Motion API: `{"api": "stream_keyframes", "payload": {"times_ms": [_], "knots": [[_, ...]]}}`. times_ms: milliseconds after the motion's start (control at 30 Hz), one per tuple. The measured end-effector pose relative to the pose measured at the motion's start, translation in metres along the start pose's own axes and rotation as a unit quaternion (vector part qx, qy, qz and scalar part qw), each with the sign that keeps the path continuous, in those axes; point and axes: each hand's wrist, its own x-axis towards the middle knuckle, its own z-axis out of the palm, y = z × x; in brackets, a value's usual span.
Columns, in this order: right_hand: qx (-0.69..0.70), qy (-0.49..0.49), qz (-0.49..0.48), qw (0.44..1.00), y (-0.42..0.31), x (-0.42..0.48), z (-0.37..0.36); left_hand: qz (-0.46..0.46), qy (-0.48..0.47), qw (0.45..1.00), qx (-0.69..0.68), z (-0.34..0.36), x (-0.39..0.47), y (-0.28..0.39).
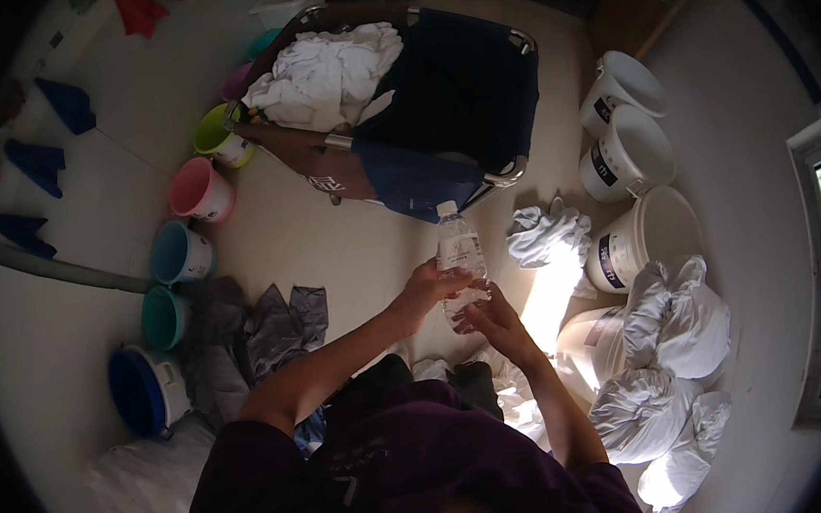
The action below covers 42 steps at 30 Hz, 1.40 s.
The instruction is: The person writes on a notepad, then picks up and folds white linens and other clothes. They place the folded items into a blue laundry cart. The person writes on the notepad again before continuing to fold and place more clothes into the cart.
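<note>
Both hands hold one clear plastic water bottle (pixel 459 249), which stands roughly upright in front of my chest with its white cap on. My left hand (pixel 433 289) wraps the middle of the bottle from the left side, thumb across the front. Lower down, my right hand (pixel 501 322) grips it near the base from the right. The bottle has a label with writing. Beyond it is a laundry cart with a brown and a dark blue fabric bag (pixel 422 176) on a metal frame; crumpled white linen (pixel 331 71) lies in the brown part.
Coloured buckets, among them a pink one (pixel 201 190), line the left wall beside dark grey cloth (pixel 272 332). Along the right wall stand several white buckets (pixel 626 153). Bundled white linen (pixel 676 322) lies at the lower right, and a white cloth bundle (pixel 547 233) is on the floor.
</note>
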Motion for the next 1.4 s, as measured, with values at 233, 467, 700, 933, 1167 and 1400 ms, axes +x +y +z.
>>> {"api": "stream_keyframes", "payload": {"times_ms": [233,467,700,933,1167,1400], "knots": [[-0.382,-0.062,-0.174,0.906,0.001,0.162,0.058,0.085,0.221,0.938,-0.251,-0.167,-0.135,0.019],[-0.761,0.089,-0.182,0.617,0.03,0.352,0.006,0.221,0.396,0.822,-0.345,-0.197,-0.267,-0.037],[-0.82,0.081,0.009,0.566,0.032,0.398,0.027,0.28,0.499,0.719,-0.394,-0.159,-0.35,-0.072],[-0.81,0.158,0.145,0.546,0.024,0.408,0.049,0.362,0.52,0.596,-0.493,-0.151,-0.457,-0.103],[-0.819,0.068,0.127,0.555,0.039,0.396,0.062,0.682,0.511,0.475,-0.22,-0.242,-0.782,-0.038],[-0.798,0.073,-0.038,0.597,0.029,0.388,0.013,0.52,0.57,0.613,-0.172,-0.373,-0.697,0.038]]}}
